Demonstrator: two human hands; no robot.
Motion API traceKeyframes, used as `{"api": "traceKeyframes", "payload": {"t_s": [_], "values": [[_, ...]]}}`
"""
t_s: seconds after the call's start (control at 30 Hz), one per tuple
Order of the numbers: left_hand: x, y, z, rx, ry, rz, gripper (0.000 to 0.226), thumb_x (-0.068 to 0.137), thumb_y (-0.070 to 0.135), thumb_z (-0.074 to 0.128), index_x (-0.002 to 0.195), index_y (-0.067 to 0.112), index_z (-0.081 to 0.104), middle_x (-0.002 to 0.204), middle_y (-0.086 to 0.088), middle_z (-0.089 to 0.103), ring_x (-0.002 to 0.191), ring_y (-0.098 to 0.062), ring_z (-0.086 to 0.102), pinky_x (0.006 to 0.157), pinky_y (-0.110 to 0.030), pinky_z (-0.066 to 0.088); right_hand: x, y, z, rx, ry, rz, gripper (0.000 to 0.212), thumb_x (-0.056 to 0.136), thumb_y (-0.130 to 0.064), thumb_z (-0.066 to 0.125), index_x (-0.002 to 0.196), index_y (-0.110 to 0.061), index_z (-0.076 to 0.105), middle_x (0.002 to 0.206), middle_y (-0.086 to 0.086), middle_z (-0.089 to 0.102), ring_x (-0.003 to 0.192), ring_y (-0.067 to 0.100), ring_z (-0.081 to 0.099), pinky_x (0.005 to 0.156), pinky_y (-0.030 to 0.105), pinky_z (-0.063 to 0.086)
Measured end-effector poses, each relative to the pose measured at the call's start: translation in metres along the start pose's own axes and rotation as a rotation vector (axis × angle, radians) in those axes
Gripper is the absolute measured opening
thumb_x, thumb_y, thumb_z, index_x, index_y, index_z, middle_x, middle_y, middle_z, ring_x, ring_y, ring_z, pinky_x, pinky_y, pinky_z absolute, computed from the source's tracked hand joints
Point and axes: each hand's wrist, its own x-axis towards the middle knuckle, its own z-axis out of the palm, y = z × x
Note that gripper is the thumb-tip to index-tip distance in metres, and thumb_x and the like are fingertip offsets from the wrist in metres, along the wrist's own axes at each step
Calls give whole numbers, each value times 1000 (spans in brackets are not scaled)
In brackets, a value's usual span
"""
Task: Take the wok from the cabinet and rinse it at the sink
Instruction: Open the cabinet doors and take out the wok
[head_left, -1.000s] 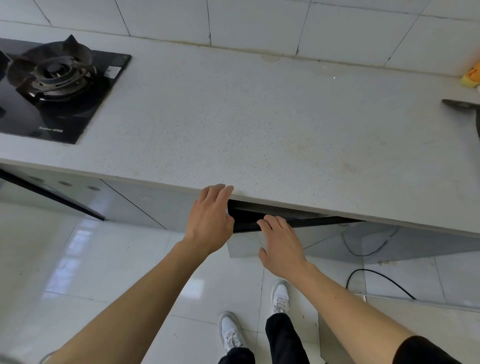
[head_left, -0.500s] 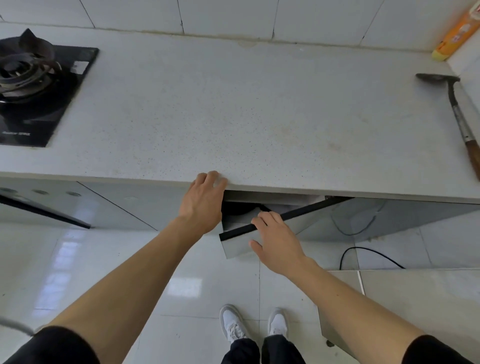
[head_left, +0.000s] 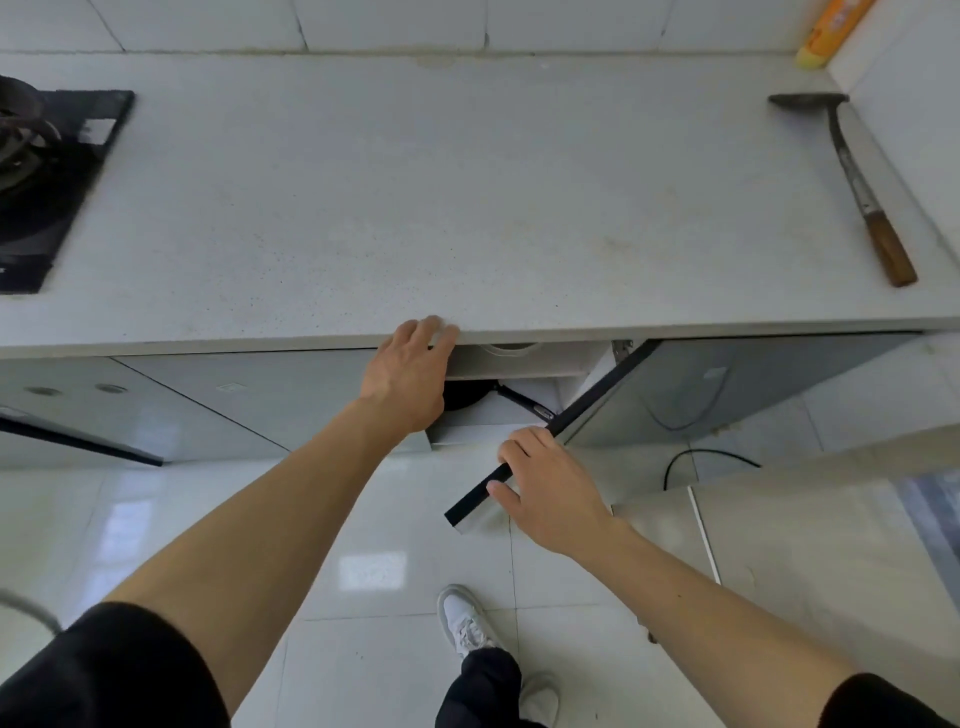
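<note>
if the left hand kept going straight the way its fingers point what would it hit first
Probably the front edge of the countertop: the left hand points up and away, fingertips already at that edge beside the opened cabinet door. Depth is unclear.

One head cam, wide-angle, steep look down and fwd, close over tabletop (head_left: 467, 208) near edge, floor (head_left: 363, 519) below, no 2nd view

Bright even daylight, floor glare, wide-angle bowing
</note>
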Motion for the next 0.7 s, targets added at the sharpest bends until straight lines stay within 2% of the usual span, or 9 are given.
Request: {"api": "traceKeyframes", "payload": {"t_s": [0.23, 0.37, 0.43, 0.47, 0.53, 0.6, 0.7], "values": [[3, 20, -2, 22, -25, 6, 77, 81, 8, 59, 148, 14, 21, 155, -5, 19, 140, -28, 25, 111, -41, 32, -37, 8, 5, -49, 65, 90, 35, 82, -50, 60, 87, -15, 56, 91, -3, 54, 92, 16, 47, 87, 28, 44], [11, 33, -4, 22, -40, 16, 77, 79, 7, 58, 148, 16, 22, 154, -5, 21, 139, -29, 27, 109, -42, 34, -58, 19, 2, -52, 54, 158, 28, 81, -40, 64, 87, -14, 56, 95, -3, 52, 94, 15, 47, 82, 30, 50], [13, 36, -5, 24, -43, 3, 76, 78, 6, 57, 147, 16, 24, 153, -6, 23, 136, -29, 29, 107, -42, 37, -71, 30, 0, -31, 46, 229, 32, 82, -36, 63, 103, -12, 57, 114, 0, 49, 111, 17, 44, 85, 31, 52], [14, 36, -4, 28, -43, 0, 76, 78, 6, 56, 146, 15, 25, 152, -6, 24, 136, -29, 30, 106, -41, 37, -77, 37, -1, -30, 43, 274, 43, 83, -36, 61, 117, -11, 53, 129, 3, 42, 124, 18, 38, 92, 31, 50], [15, 39, -3, 42, -39, -8, 75, 78, 7, 56, 146, 15, 26, 151, -6, 26, 134, -29, 31, 104, -40, 39, -89, 50, -2, -20, 25, 349, 68, 87, -37, 59, 143, -9, 32, 153, 5, 18, 144, 19, 15, 105, 31, 39], [16, 42, -2, 61, -34, -19, 72, 78, 8, 56, 144, 13, 28, 149, -6, 27, 132, -29, 33, 101, -39, 40, -100, 61, -4, -24, -5, 374, 79, 91, -37, 57, 151, -10, 13, 160, 2, 3, 148, 17, 3, 113, 30, 29], [17, 46, 2, 82, -18, -32, 65, 79, 8, 54, 140, 10, 33, 146, -7, 31, 129, -29, 35, 99, -38, 41, -111, 75, -10, -68, -35, 389, 80, 94, -35, 54, 153, -10, 5, 161, 1, 2, 148, 15, 3, 118, 29, 15]]}}
